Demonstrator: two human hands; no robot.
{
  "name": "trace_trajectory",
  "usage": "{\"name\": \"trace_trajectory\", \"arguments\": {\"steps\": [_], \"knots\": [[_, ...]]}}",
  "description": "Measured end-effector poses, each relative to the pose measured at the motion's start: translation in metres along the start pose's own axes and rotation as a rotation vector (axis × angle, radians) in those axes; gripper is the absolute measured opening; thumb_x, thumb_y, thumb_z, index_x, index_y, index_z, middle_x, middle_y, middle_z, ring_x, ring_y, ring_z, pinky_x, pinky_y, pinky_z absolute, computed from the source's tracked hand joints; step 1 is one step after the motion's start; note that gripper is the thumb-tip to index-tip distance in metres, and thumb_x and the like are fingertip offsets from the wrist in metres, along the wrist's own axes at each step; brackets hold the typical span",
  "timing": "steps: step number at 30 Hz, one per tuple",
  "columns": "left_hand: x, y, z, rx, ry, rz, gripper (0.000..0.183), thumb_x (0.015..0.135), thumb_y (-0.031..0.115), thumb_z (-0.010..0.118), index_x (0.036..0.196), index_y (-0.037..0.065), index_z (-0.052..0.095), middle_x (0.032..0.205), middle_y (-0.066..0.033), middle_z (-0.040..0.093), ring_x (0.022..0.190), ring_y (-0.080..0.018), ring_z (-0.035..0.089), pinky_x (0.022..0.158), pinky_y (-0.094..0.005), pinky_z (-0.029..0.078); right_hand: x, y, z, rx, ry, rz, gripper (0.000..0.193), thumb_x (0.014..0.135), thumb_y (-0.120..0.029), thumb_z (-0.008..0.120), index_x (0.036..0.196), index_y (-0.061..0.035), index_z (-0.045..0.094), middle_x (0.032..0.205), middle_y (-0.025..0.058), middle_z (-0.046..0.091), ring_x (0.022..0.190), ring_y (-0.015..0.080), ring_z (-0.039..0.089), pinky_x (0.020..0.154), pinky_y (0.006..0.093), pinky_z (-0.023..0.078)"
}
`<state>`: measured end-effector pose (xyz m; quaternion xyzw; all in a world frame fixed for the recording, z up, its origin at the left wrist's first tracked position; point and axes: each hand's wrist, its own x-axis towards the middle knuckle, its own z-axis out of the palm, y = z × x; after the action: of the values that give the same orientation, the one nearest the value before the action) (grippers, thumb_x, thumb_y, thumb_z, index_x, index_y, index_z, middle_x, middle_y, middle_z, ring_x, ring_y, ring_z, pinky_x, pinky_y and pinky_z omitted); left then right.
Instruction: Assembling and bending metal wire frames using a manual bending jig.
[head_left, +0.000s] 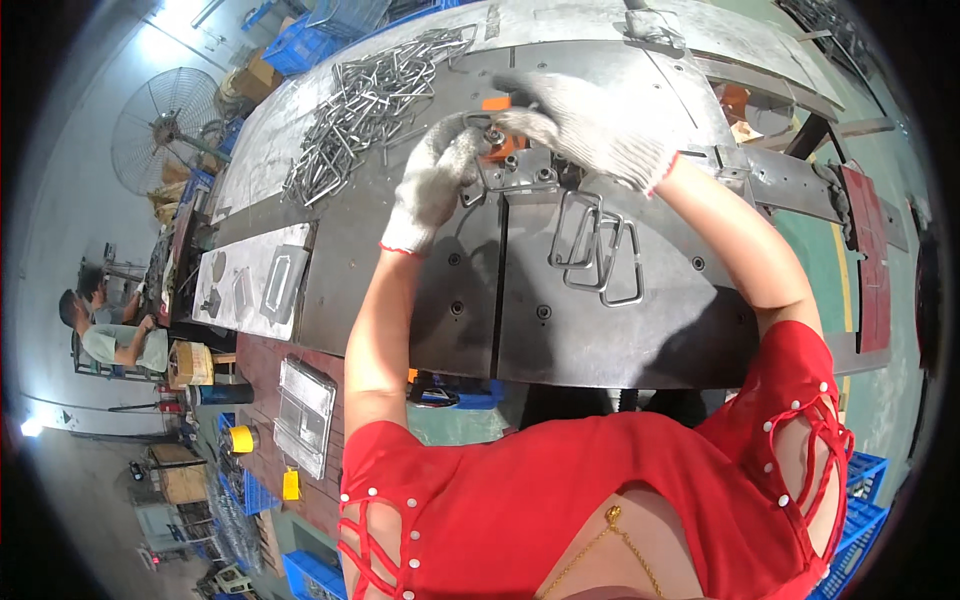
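Observation:
My left hand (pixel 430 180), in a white knitted glove, has its fingers closed on a bent metal rod (pixel 485 187) at the left side of a small fixture. That fixture (pixel 520 172) is bolted to the dark steel table, with bolts and an orange block (pixel 497 146). From the right, my right hand (pixel 590 125), gloved too, reaches over it with fingers stretched apart, slightly blurred; its thumb is near the left fingertips. The fingers partly hide the fixture. Several bent rectangular wire frames (pixel 605 260) lie overlapping on the table, nearer me and right of the fixture.
A heap of bent metal rods (pixel 365 105) covers the far left of the table (pixel 590 345). Flat plates (pixel 258 280) lie at its left edge. A wire-guarded fan (pixel 165 130) and blue crates (pixel 300 45) stand beyond. Two people (pixel 125 340) sit far left.

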<state>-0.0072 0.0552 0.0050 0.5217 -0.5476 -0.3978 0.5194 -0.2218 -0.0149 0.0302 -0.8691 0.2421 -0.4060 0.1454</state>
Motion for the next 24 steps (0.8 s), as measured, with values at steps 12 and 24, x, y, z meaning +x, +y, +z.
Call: {"name": "trace_trajectory", "arguments": {"steps": [12,24], "knots": [[0.012,-0.009,-0.02,-0.082,0.176,0.045,0.037,0.103,0.036,0.053,0.123,0.007,0.065,0.082,-0.0002,0.061,0.063,-0.0042,0.047,0.057,-0.0208,0.039,0.03,0.089,0.022,-0.033,-0.008,0.056,0.039,0.101,-0.036,0.053,0.117,-0.0043,0.067,0.097,0.018,0.07,0.085,0.0289,0.068,0.081,0.0398,0.052],[0.008,-0.005,-0.015,-0.081,0.094,0.041,0.037,0.102,0.036,0.056,0.119,0.005,0.065,0.082,-0.0018,0.063,0.064,-0.0049,0.046,0.057,-0.0192,0.035,0.022,0.101,0.041,-0.091,-0.031,0.256,0.04,0.099,-0.037,0.049,0.113,-0.0052,0.068,0.106,0.0194,0.068,0.102,0.0389,0.063,0.091,0.0468,0.049]]}}
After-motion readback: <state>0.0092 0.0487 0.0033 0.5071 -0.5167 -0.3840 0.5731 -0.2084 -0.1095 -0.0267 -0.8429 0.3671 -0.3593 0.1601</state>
